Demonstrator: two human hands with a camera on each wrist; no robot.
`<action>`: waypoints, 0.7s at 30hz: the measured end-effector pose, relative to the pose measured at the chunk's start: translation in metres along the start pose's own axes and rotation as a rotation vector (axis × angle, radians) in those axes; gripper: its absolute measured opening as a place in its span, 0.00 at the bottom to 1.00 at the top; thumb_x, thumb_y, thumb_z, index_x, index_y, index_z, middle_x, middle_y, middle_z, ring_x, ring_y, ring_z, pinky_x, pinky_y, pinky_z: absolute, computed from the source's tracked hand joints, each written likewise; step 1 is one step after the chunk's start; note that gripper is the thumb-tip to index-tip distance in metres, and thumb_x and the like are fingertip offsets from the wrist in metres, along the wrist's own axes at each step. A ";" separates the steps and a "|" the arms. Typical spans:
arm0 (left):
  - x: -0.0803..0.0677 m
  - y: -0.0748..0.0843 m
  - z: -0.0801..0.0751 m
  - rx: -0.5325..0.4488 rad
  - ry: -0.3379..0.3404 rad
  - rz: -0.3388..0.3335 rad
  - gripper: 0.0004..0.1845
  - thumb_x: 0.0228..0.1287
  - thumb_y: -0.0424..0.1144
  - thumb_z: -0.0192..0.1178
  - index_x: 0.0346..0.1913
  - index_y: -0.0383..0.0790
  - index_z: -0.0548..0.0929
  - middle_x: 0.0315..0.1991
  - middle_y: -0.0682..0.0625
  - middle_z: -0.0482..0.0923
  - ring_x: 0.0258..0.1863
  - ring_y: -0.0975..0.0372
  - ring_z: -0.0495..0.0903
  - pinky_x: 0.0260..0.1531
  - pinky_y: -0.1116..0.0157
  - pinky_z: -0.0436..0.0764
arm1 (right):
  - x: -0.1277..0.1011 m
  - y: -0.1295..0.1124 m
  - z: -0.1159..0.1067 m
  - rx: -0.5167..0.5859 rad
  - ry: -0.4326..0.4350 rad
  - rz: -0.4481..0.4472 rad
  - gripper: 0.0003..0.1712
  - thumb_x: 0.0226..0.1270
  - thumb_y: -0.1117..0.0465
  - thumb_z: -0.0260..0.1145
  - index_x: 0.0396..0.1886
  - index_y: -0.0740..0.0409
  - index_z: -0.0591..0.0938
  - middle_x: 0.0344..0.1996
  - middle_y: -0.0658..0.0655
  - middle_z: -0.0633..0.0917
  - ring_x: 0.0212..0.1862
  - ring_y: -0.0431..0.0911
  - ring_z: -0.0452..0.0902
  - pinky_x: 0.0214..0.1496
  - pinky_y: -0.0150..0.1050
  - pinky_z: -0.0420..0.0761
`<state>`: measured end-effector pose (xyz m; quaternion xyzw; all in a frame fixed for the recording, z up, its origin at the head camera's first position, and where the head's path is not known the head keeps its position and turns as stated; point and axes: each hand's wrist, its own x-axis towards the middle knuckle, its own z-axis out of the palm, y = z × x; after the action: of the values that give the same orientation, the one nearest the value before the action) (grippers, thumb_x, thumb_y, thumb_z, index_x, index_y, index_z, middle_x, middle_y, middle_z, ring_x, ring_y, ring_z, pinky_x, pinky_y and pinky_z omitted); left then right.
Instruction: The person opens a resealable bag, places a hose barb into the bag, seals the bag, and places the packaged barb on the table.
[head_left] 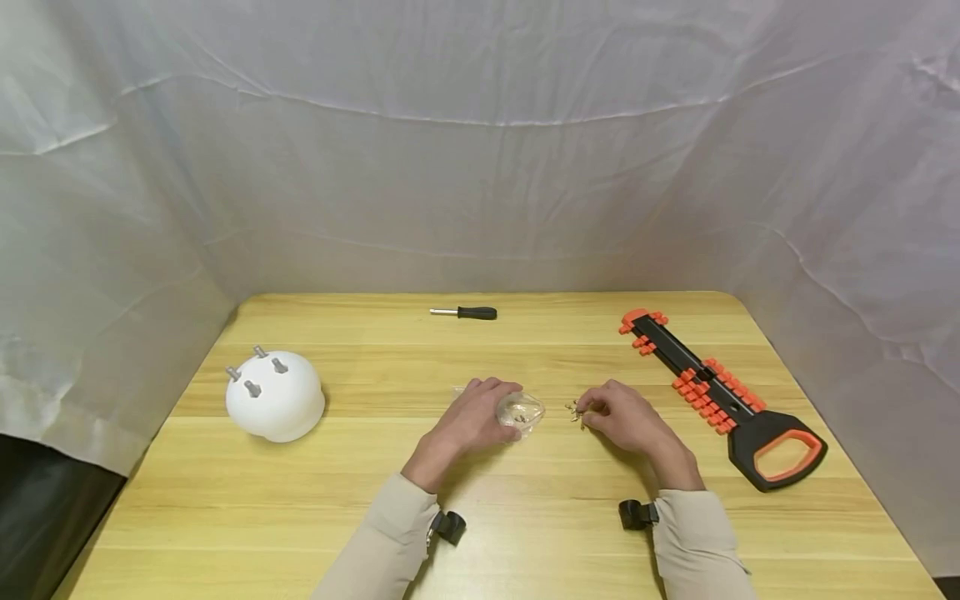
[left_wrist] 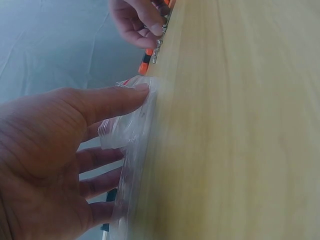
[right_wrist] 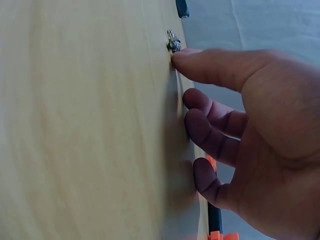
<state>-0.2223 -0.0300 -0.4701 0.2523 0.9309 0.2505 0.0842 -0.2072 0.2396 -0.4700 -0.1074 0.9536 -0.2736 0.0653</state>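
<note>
My left hand (head_left: 476, 417) holds a clear plastic bag (head_left: 522, 411) just above the table, thumb on the near side and fingers behind it. The bag's mouth gapes toward the right, and a few small metal pieces show inside. In the left wrist view the thumb presses on the bag's film (left_wrist: 122, 132). A small heap of metal screws (head_left: 574, 412) lies on the table right of the bag. My right hand (head_left: 621, 415) pinches at this heap with thumb and index finger. In the right wrist view the thumb tip touches the screws (right_wrist: 173, 42); the index finger is hidden.
A screwdriver (head_left: 477, 313) with a black handle lies near the back edge. At the left stands a white rounded body (head_left: 279, 408) with several grey pegs on top. On the right lies a long black tool (head_left: 750, 446) with orange pieces and a loop handle. Grey cloth (head_left: 480, 183) encloses the table.
</note>
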 end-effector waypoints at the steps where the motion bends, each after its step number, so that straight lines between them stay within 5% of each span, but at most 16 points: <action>1: 0.000 0.000 0.000 0.000 0.001 0.002 0.38 0.53 0.50 0.70 0.68 0.52 0.69 0.64 0.53 0.72 0.62 0.57 0.68 0.61 0.56 0.73 | 0.000 0.000 0.000 -0.003 -0.001 0.001 0.05 0.63 0.60 0.67 0.37 0.45 0.84 0.33 0.50 0.77 0.36 0.42 0.72 0.39 0.38 0.73; 21: 0.000 0.000 -0.001 -0.006 0.003 0.001 0.37 0.54 0.50 0.70 0.68 0.52 0.70 0.63 0.53 0.73 0.61 0.57 0.69 0.60 0.56 0.74 | 0.002 -0.003 -0.001 -0.044 -0.031 0.030 0.04 0.68 0.61 0.62 0.32 0.50 0.81 0.33 0.51 0.76 0.36 0.43 0.70 0.39 0.38 0.72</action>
<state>-0.2224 -0.0305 -0.4698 0.2519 0.9302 0.2537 0.0833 -0.2092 0.2373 -0.4678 -0.0988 0.9598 -0.2497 0.0818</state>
